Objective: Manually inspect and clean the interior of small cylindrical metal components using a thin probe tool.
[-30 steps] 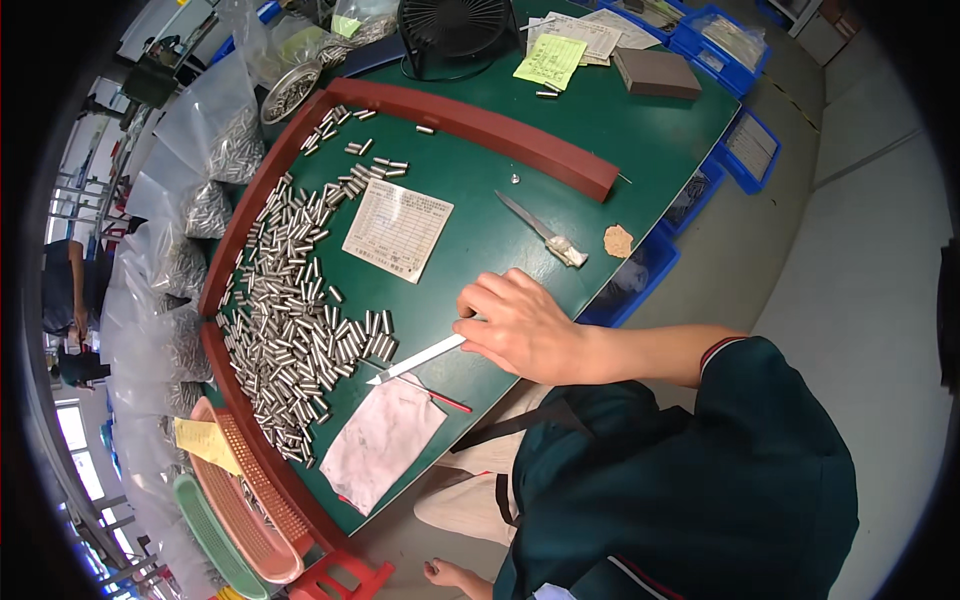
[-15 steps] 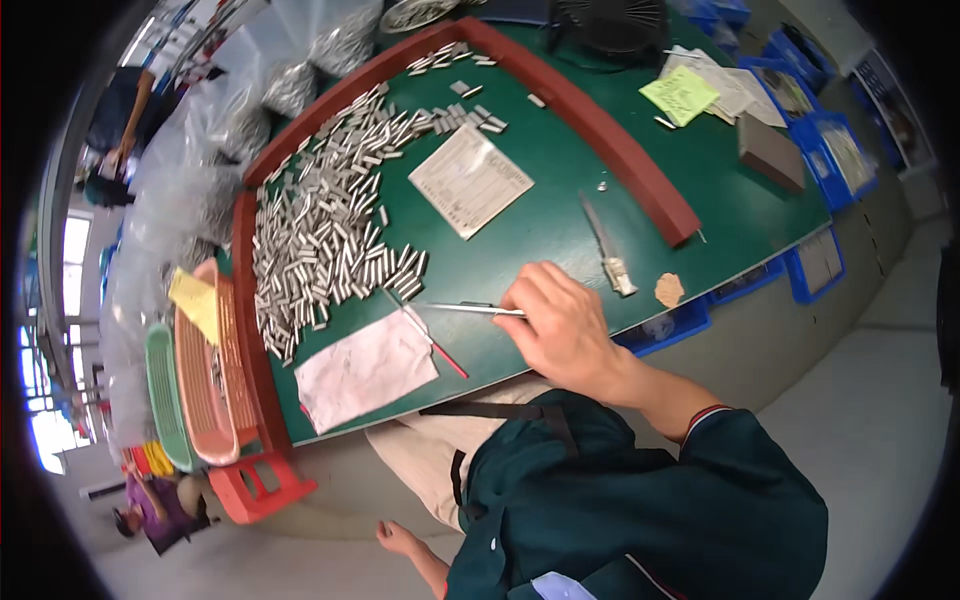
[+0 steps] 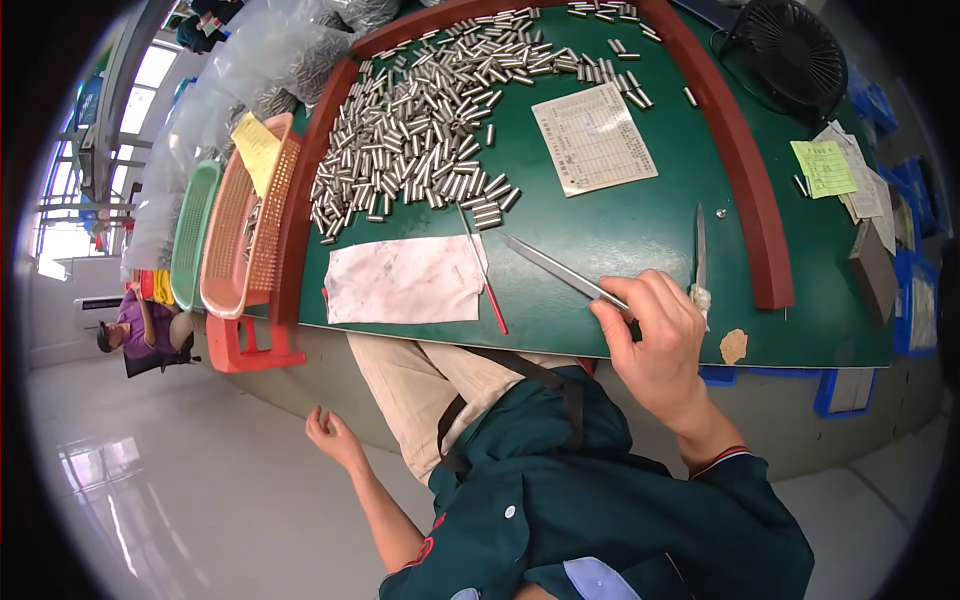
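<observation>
My right hand [image 3: 655, 340] rests at the near edge of the green table [image 3: 620, 230], closed on a long metal pair of tweezers [image 3: 560, 270] whose tip points left toward a white cloth [image 3: 405, 280]. A thin red-handled tool [image 3: 487, 275] lies beside the cloth. Beyond them spreads a big pile of small metal cylinders [image 3: 420, 150]. My left hand [image 3: 335, 440] hangs below the table beside my knee, fingers loosely apart, holding nothing.
A printed paper form [image 3: 593, 138] and a slim blade with a wrapped handle [image 3: 699, 255] lie on the table inside its red rim [image 3: 745, 190]. Orange and green baskets [image 3: 235, 220] stand at the left, a black fan [image 3: 790, 50] far right. Another person [image 3: 140, 325] sits at the left.
The view has swung down and left. My right hand, still holding the tweezers, has drawn back to the near table edge. My left hand now hangs in view under the table.
</observation>
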The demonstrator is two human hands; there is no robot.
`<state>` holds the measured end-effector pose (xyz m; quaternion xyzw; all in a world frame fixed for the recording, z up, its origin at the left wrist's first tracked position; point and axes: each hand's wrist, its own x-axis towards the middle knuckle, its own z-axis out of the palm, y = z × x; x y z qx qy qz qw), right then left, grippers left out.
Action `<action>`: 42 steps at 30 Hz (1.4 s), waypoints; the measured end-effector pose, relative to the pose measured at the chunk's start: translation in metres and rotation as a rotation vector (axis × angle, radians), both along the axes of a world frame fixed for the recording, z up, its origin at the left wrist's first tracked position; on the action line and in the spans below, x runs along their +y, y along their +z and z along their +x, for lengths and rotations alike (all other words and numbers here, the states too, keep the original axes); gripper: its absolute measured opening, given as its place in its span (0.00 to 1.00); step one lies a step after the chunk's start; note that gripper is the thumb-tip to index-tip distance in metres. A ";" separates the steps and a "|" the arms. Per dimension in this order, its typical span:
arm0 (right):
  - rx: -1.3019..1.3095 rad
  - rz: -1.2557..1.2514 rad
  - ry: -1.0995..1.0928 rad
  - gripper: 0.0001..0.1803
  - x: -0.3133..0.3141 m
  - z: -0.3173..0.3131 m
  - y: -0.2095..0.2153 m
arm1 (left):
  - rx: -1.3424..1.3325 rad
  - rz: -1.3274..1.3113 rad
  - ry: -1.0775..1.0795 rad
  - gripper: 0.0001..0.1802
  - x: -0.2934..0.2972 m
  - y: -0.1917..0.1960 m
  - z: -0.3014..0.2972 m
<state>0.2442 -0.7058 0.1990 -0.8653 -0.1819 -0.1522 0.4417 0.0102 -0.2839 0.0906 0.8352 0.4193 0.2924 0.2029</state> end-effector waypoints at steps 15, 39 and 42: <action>-0.066 -0.279 0.109 0.11 -0.004 0.002 0.010 | -0.004 0.491 -0.338 0.16 -0.075 0.082 0.096; 0.206 -0.171 0.061 0.06 0.016 0.016 0.031 | -0.137 0.122 -0.649 0.06 -0.077 0.124 0.236; 0.229 0.023 0.104 0.05 0.016 0.019 0.030 | -0.145 0.195 -0.729 0.06 -0.076 0.122 0.251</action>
